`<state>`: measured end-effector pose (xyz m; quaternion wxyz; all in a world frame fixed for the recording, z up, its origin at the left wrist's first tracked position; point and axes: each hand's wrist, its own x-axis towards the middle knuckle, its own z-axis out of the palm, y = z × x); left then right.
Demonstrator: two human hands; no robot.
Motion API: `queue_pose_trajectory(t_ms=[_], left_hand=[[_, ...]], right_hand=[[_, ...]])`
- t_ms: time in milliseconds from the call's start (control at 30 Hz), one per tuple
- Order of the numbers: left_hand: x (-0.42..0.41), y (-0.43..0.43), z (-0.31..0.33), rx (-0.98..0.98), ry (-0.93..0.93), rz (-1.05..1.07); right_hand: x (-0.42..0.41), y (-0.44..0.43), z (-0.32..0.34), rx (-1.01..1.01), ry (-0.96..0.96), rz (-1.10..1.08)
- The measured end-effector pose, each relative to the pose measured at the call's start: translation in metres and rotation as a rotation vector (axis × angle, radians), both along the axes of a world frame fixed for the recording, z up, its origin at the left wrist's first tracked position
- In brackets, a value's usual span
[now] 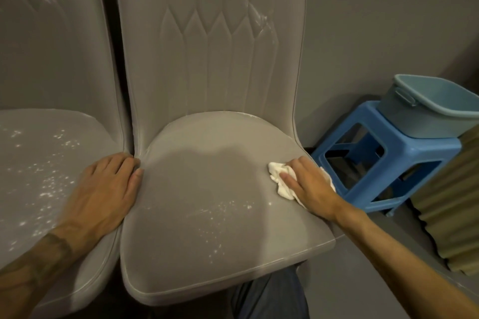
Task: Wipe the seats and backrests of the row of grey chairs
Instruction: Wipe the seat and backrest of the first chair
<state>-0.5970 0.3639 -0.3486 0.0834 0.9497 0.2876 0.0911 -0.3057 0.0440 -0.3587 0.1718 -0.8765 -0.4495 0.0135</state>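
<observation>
Two grey upholstered chairs stand side by side. The middle chair's seat (207,189) carries white specks near its front, and its backrest (212,41) shows a white smear at the upper right. The left chair's seat (33,163) is speckled with white too. My right hand (308,184) presses a crumpled white cloth (281,181) flat against the right side of the middle seat, fingers straight. My left hand (106,189) rests with fingers extended across the gap between the two seats.
A blue plastic stool (383,163) stands right of the chair against the grey wall, with a light blue bucket (430,106) on top. Ribbed olive foam panels (453,202) lean at the far right. My knee in blue trousers (272,295) is below the seat's front edge.
</observation>
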Motion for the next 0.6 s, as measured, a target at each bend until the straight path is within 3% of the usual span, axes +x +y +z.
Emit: queue_pose_trajectory(t_ms=[167, 367, 600], left_hand=[[0.000, 0.000, 0.001, 0.007, -0.011, -0.004], [0.000, 0.003, -0.004, -0.005, -0.008, 0.006], [-0.001, 0.003, -0.005, -0.001, -0.016, 0.002]], right_hand=[[0.022, 0.021, 0.006, -0.021, -0.004, -0.362], [-0.020, 0.003, -0.002, 0.012, 0.018, -0.016], [0.024, 0.021, 0.005, 0.013, 0.034, -0.388]])
